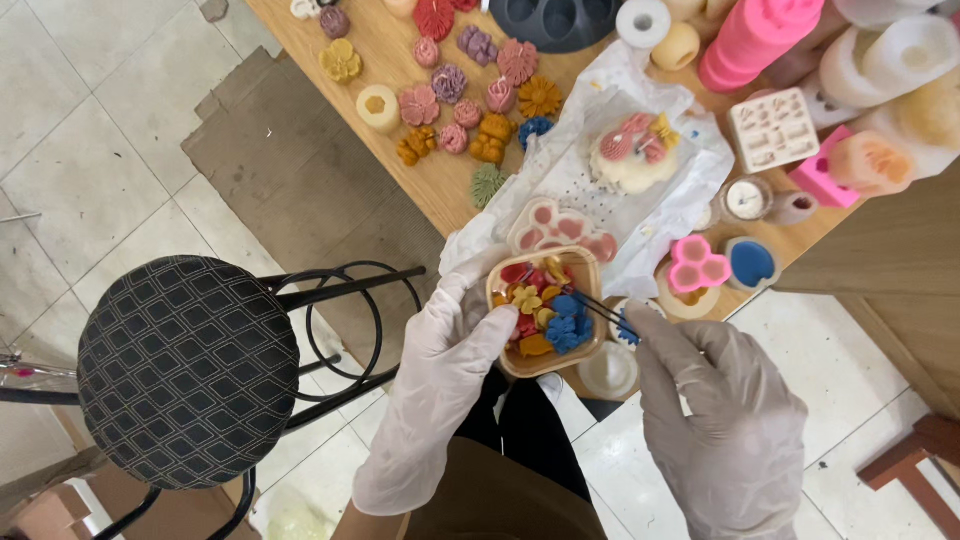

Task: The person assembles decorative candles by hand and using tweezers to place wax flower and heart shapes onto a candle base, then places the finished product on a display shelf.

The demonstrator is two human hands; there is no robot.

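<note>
Our white-gloved right hand (722, 420) pinches thin black tweezers (597, 307) into the small square tan tray (590, 262) of coloured wax flowers; our gloved left hand (452, 345) grips its edge.

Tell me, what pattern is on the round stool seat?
The stool seat is black with a thin, pale diamond grid, seen best in the head view.

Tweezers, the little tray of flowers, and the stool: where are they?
tweezers (598, 307), head view, middle of the dark thin prongs held by the right hand.
tray of flowers (592, 262), head view, its tan upper right rim.
stool (185, 370), head view, middle of the black quilted seat.
</note>
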